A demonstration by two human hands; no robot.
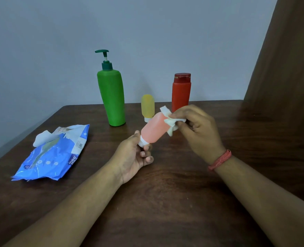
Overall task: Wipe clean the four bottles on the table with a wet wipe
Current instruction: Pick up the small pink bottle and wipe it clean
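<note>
- Head view: the left hand (132, 157) pinches the white cap end of the pink bottle (154, 129), holding it tilted above the table (165, 202).
- The right hand (199, 131) clamps a crumpled wet wipe (171, 120) against the bottle's upper end, fingers curled round the cloth.
- Just beyond the right hand stands the red bottle (181, 91); the yellow bottle (147, 106) sits cap-down beyond the pink one.
- The green pump bottle (112, 97) stands beyond the left hand.
- Well off that hand's outer side lies the blue wipes pack (53, 155), one wipe poking out.
</note>
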